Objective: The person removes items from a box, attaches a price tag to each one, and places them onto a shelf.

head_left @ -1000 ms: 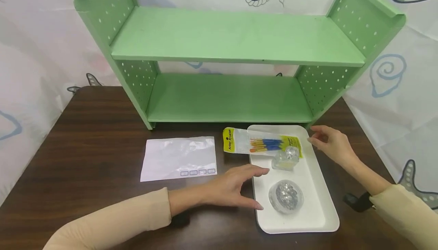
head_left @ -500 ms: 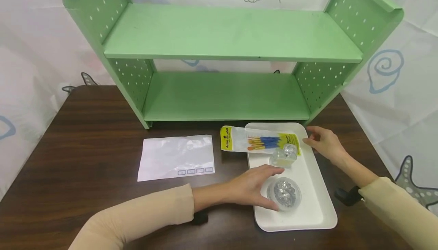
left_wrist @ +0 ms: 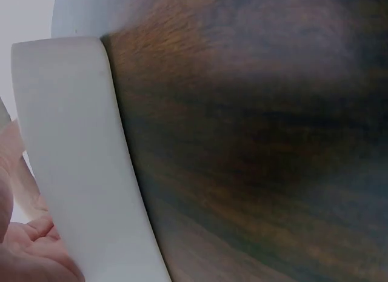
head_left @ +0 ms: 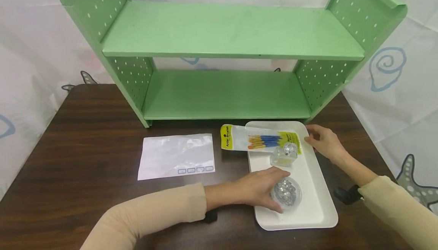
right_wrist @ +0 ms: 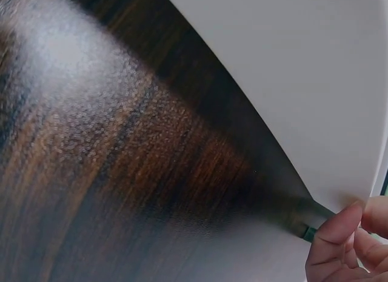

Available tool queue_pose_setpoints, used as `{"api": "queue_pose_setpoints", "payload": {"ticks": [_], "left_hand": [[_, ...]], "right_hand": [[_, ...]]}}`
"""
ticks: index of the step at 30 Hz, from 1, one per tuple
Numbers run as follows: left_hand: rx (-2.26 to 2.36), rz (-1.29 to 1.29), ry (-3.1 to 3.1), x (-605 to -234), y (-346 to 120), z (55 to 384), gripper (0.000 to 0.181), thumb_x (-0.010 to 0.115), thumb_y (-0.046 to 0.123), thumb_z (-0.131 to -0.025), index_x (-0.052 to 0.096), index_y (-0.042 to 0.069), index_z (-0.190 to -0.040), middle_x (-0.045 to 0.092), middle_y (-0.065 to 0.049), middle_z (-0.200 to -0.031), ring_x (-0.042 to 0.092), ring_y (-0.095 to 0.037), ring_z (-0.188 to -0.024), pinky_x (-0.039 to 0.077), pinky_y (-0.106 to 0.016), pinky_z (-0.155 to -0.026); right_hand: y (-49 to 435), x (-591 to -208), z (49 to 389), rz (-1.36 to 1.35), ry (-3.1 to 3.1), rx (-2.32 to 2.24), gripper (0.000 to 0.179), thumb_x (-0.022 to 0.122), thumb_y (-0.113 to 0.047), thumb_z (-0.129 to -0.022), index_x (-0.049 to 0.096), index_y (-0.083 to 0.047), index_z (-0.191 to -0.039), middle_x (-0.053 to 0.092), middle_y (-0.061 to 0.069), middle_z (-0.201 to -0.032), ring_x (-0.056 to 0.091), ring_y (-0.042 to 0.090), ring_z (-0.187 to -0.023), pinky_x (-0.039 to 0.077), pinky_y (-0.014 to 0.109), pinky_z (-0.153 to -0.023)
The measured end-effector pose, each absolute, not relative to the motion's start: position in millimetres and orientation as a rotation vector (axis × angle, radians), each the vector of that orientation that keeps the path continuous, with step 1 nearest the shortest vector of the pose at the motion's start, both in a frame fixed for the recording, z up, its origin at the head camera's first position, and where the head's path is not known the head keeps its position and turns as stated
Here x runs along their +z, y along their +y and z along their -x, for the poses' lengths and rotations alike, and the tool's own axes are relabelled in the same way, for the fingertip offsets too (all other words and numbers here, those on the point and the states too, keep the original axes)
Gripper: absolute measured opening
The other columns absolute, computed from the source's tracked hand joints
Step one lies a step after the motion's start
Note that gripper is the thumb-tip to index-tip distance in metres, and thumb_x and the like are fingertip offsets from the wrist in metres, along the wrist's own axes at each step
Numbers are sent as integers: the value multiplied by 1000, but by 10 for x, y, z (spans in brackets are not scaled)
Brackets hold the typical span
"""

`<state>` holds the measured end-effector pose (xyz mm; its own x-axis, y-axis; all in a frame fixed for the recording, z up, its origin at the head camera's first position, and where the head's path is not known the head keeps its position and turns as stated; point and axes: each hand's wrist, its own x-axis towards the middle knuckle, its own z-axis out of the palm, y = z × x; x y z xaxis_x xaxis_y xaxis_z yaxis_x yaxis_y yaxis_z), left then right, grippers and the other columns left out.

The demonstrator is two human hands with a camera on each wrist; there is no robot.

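Observation:
My left hand (head_left: 258,189) reaches over the left rim of a white tray (head_left: 316,200) and holds a round clear tub (head_left: 287,193) of silvery pieces, thumb on its near side and fingers on its far side. At the tray's far right corner, my right hand (head_left: 326,143) grips the rim between thumb and forefinger. The right wrist view shows those fingertips (right_wrist: 348,215) close together at the tray edge. A square clear glass bottle (head_left: 282,158) with a faceted stopper stands behind the tub. In the left wrist view, the tray wall (left_wrist: 79,154) hides the tub.
A packet of artist brushes (head_left: 239,137) lies across the tray's far end, sticking out over its left rim. Left of it a white sheet (head_left: 176,156) lies on the dark wooden table (head_left: 85,166). Behind stands a green two-level shelf (head_left: 222,94) with perforated sides.
My left hand has moved right, over the tray, and closed around the tub. The right hand has come in from just beside the tray corner to its rim. The view has shifted slightly.

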<state>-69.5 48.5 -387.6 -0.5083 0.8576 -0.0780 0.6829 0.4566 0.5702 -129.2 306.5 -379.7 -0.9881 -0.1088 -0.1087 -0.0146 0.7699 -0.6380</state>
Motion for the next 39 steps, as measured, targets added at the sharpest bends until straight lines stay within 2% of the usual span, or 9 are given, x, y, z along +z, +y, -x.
{"api": "queue_pose_setpoints", "payload": {"ticks": [10,26,36,39], "left_hand": [[628,-1340,2502,-3932,498,637,77,77,43,-74,43,12,-136,53,1,-130,54,-8,-114,47,-18,-86],[837,-1348,2463,-3904,439,650,74,82,39,-70,49,8,-129,57,-3,-121,55,-7,-109,40,-12,-93],[1110,-1231,2446,-3706,247,642,75,86,37,-63,52,11,-125,59,1,-113,54,-4,-99,40,-10,-87],[1228,-1196,2413,-3640,119,648,76,87,33,-62,51,10,-125,58,0,-117,53,-6,-99,42,-12,-85]], "right_hand": [[3056,-3788,1284,98,2825,-1029,44,55,-5,-92,42,13,-131,51,15,-89,50,6,-64,49,21,-52],[3065,-3814,1276,99,2828,-1011,43,54,-5,-92,42,11,-131,49,14,-88,49,7,-61,48,23,-51],[3078,-3820,1272,103,2828,-1017,44,53,-5,-92,42,12,-131,51,15,-88,51,7,-61,49,24,-52],[3072,-3815,1275,104,2826,-1011,44,53,-5,-92,41,11,-131,51,15,-89,51,7,-63,49,23,-52]]}}
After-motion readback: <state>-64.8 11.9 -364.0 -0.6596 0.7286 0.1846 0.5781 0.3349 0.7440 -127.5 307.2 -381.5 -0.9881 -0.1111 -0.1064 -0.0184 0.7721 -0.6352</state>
